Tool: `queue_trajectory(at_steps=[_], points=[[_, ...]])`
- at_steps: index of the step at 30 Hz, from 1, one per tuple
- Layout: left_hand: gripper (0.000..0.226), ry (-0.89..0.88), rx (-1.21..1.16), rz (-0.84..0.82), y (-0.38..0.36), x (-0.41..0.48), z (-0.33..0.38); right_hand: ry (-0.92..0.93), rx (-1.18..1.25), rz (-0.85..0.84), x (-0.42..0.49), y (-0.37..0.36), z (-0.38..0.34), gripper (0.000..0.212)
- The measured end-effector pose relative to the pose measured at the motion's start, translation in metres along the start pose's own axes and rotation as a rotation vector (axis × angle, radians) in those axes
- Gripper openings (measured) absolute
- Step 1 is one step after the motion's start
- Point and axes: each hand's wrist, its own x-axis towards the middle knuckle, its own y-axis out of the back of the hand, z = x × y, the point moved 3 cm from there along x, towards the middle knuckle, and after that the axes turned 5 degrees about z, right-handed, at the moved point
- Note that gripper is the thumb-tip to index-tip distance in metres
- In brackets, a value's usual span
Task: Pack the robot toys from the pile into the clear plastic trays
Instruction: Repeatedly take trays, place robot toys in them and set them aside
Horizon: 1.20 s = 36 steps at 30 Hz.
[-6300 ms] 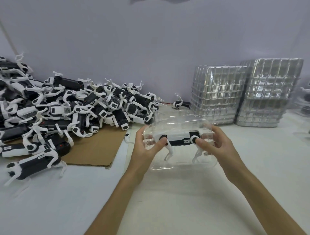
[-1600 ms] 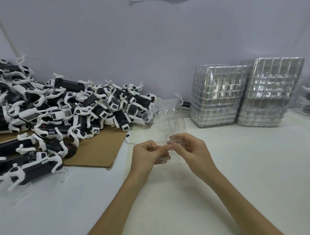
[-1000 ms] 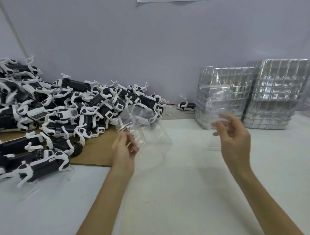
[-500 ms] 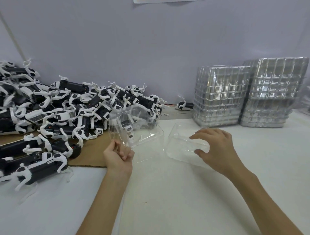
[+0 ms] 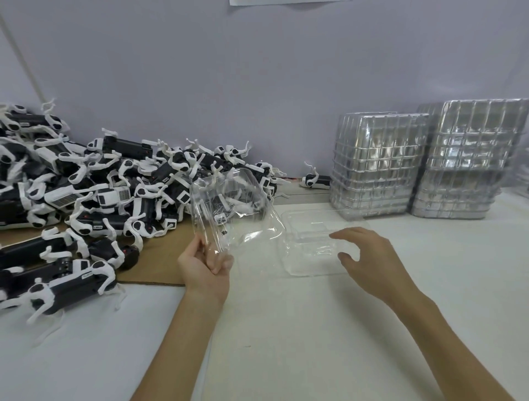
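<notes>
The left hand [image 5: 204, 263] pinches a tilted tray [image 5: 234, 211] by its corner. The right hand [image 5: 369, 254] hangs loose-fingered over a flat tray [image 5: 312, 249] on the table [image 5: 315, 329]. The toy pile [image 5: 86, 194] sits at left. Such a thin corner grip could slip or buckle, I'd say.

No text could be read anywhere. Small white labels with dark marks stood on the black bodies of several robot toys [image 5: 120, 200] in the pile along the table's left edge. One label [image 5: 86, 275] was on the toy nearest the front edge, another [image 5: 97, 227] on a toy further back, and a third [image 5: 221, 219] showed through the clear plastic tray [image 5: 246, 197] pinched in the left hand [image 5: 203, 266]. All were too small and blurred to make out. A white sheet of paper [image 5: 286, 1] on the wall, cut off by the top of the view, showed no legible print.
</notes>
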Motion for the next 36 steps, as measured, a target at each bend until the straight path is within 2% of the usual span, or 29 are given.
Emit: queue_trajectory(at_steps=[3, 5, 6, 8, 10, 12, 14, 18, 19, 21, 22, 23, 25, 26, 29, 31, 33, 36], points=[[0.047, 0.01, -0.031, 0.034, -0.001, -0.002, -0.001, 0.048, -0.03, 0.06, -0.003, -0.008, -0.009, 0.046], [0.05, 0.021, -0.044, 0.036, -0.001, -0.003, -0.001, 0.093, 0.042, 0.161, -0.004, -0.008, -0.015, 0.034], [0.048, 0.029, -0.046, 0.023, -0.002, -0.003, 0.0, 0.09, 0.104, 0.154, -0.005, -0.008, -0.017, 0.029], [0.04, 0.054, -0.038, -0.036, -0.004, -0.005, 0.001, 0.07, 0.181, 0.014, -0.006, -0.015, -0.018, 0.03], [0.035, 0.077, 0.01, -0.099, -0.006, -0.006, 0.0, 0.113, 0.105, -0.182, -0.01, -0.024, -0.016, 0.034], [0.033, 0.103, 0.089, -0.127, -0.008, -0.006, -0.003, 0.124, 0.103, -0.274, -0.011, -0.031, -0.015, 0.039], [0.031, 0.189, 0.19, -0.153, -0.008, -0.006, -0.007, 0.045, 0.303, -0.184, -0.009, -0.026, -0.019, 0.034], [0.024, 0.552, 0.446, -0.277, -0.009, -0.013, -0.018, -0.206, 0.812, 0.046, 0.001, -0.008, -0.023, 0.025], [0.024, 0.611, 0.514, -0.297, -0.008, -0.015, -0.021, -0.251, 0.911, 0.032, 0.003, -0.005, -0.02, 0.027], [0.024, 0.65, 0.617, -0.299, -0.006, -0.016, -0.026, -0.266, 1.002, -0.101, 0.006, -0.001, -0.013, 0.043], [0.023, 0.639, 0.635, -0.272, -0.006, -0.015, -0.027, -0.255, 0.982, -0.19, 0.006, 0.0, -0.011, 0.047], [0.023, 0.615, 0.627, -0.23, -0.006, -0.014, -0.028, -0.239, 0.933, -0.256, 0.005, -0.001, -0.01, 0.041], [0.021, 0.524, 0.581, -0.134, -0.006, -0.011, -0.028, -0.224, 0.82, -0.268, 0.003, -0.003, -0.008, 0.024], [0.02, 0.465, 0.549, -0.09, -0.005, -0.009, -0.026, -0.239, 0.788, -0.244, 0.003, -0.003, -0.007, 0.023], [0.016, 0.332, 0.442, -0.02, -0.002, -0.002, -0.019, -0.252, 0.745, -0.281, 0.002, -0.007, -0.005, 0.026], [0.015, 0.284, 0.409, -0.006, 0.001, 0.002, -0.018, -0.222, 0.647, -0.315, -0.001, -0.011, -0.008, 0.037], [0.012, 0.177, 0.405, 0.055, 0.004, 0.006, -0.017, -0.234, 0.564, -0.259, -0.004, -0.017, -0.008, 0.044], [0.017, -0.1, 0.42, 0.201, 0.009, 0.011, -0.007, -0.267, 0.487, -0.032, -0.002, -0.015, -0.007, 0.048]])
